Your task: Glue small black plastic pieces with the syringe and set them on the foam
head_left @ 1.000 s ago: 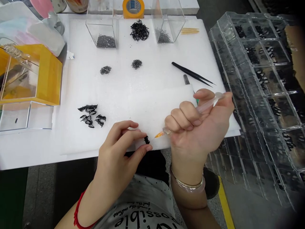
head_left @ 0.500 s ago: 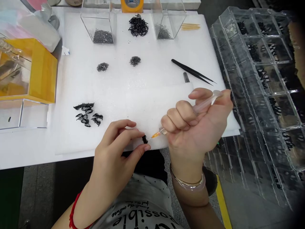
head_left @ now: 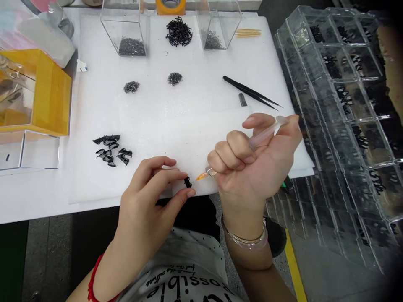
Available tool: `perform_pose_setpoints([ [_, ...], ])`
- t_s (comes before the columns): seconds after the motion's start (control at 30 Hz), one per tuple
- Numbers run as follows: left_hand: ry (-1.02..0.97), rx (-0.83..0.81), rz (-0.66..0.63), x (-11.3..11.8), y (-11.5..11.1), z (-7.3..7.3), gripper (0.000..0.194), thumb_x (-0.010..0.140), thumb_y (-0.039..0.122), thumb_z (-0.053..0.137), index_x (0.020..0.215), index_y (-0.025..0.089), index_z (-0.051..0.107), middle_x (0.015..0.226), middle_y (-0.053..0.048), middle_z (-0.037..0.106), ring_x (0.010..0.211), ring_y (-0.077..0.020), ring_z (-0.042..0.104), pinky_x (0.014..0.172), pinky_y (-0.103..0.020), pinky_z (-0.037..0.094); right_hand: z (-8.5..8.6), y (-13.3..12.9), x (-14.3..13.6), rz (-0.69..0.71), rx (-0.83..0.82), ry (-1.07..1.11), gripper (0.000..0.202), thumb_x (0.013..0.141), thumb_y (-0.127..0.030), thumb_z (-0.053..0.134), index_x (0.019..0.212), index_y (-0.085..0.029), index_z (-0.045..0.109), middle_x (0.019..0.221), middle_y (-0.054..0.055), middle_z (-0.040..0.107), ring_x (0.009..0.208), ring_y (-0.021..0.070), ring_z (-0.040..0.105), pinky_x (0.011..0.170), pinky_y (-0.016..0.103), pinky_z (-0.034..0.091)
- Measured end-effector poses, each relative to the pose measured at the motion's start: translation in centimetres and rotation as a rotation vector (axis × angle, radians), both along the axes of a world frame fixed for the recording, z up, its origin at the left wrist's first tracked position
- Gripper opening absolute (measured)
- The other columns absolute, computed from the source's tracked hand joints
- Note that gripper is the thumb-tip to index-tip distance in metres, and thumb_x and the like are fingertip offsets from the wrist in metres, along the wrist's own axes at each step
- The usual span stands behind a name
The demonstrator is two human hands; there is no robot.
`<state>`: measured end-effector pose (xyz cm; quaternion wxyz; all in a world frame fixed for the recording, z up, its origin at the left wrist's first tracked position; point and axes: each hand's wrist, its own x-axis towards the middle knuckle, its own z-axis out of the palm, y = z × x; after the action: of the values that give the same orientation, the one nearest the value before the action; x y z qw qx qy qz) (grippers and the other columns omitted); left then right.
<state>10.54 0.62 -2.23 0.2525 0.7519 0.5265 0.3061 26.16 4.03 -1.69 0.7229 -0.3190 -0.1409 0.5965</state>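
Between thumb and fingertips, my left hand (head_left: 151,188) pinches a small black piece (head_left: 188,182) above the near edge of the white foam sheet (head_left: 147,126). My right hand (head_left: 255,159) is wrapped round a syringe (head_left: 264,136), with the thumb at its plunger end. The orange-based needle tip (head_left: 200,177) points left at the black piece; whether it touches cannot be made out. Left of my hands lie several black shaped pieces (head_left: 108,149). Black tweezers (head_left: 250,92) rest beyond my right hand.
Clear boxes (head_left: 132,29) with dark bits stand at the back, beside a heap of black parts (head_left: 179,32). Toothpicks (head_left: 248,32) lie back right. Two small piles of tiny beads (head_left: 131,87) sit mid-sheet. Stacked clear compartment trays (head_left: 333,84) fill the right; a yellow box (head_left: 52,92) stands left.
The whole view has shifted slightly, so everything sits a little further left. Both hands keep their grips, and the needle tip stays beside the black piece.
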Motion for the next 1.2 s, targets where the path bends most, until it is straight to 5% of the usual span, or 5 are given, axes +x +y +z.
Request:
perform_pose_setpoints([
  [0.27, 0.022, 0.007, -0.006, 0.1, 0.0, 0.1, 0.015, 0.076, 0.015, 0.073, 0.090, 0.019, 0.068, 0.105, -0.007, 0.062, 0.089, -0.0174, 0.064, 0.055, -0.023, 0.052, -0.2, -0.2, 0.1, 0.014, 0.062, 0.013, 0.059, 0.087, -0.071, 0.033, 0.067, -0.024, 0.061, 0.041, -0.010, 0.015, 0.034, 0.0071, 0.007, 0.031, 0.019, 0.013],
  [0.73, 0.063, 0.067, -0.049, 0.1, -0.4, 0.0, 0.016, 0.078, 0.010, 0.071, 0.092, 0.016, 0.066, 0.107, -0.008, 0.061, 0.093, -0.0157, 0.063, 0.079, -0.026, 0.055, 0.1, -0.2, 0.4, 0.103, 0.080, -0.015, 0.059, 0.087, -0.070, 0.034, 0.066, -0.023, 0.063, 0.041, -0.010, 0.015, 0.033, 0.0064, 0.009, 0.029, 0.018, 0.019],
  [0.97, 0.030, 0.085, -0.209, -0.7, -0.4, 0.5, 0.016, 0.086, 0.012, 0.061, 0.102, 0.011, 0.060, 0.114, -0.012, 0.060, 0.107, -0.0147, 0.059, 0.095, -0.024, 0.050, -1.0, -0.5, 2.5, 0.213, 0.092, 0.078, 0.042, 0.095, -0.049, 0.041, 0.082, -0.020, 0.068, 0.042, -0.012, 0.016, 0.032, 0.0025, 0.000, 0.026, 0.012, 0.009],
  [1.1, 0.164, 0.211, 0.116, -4.9, 0.3, 2.1, 0.016, 0.082, 0.017, 0.069, 0.097, 0.018, 0.065, 0.105, -0.007, 0.065, 0.088, -0.0145, 0.064, 0.079, -0.026, 0.054, -1.5, -0.3, 2.8, 0.219, 0.049, 0.095, 0.038, 0.091, -0.052, 0.049, 0.082, -0.020, 0.067, 0.039, -0.013, 0.015, 0.031, 0.0011, -0.005, 0.024, 0.012, 0.002],
  [1.2, 0.359, 0.099, 0.333, -8.9, 1.1, 2.3, 0.015, 0.082, 0.023, 0.070, 0.095, 0.018, 0.067, 0.074, 0.001, 0.063, 0.056, -0.0118, 0.054, 0.056, -0.027, 0.047, -1.3, 0.0, 2.4, 0.208, 0.005, 0.039, 0.043, 0.093, -0.053, 0.044, 0.077, -0.021, 0.069, 0.038, -0.012, 0.009, 0.031, 0.0017, -0.008, 0.023, 0.013, -0.002],
])
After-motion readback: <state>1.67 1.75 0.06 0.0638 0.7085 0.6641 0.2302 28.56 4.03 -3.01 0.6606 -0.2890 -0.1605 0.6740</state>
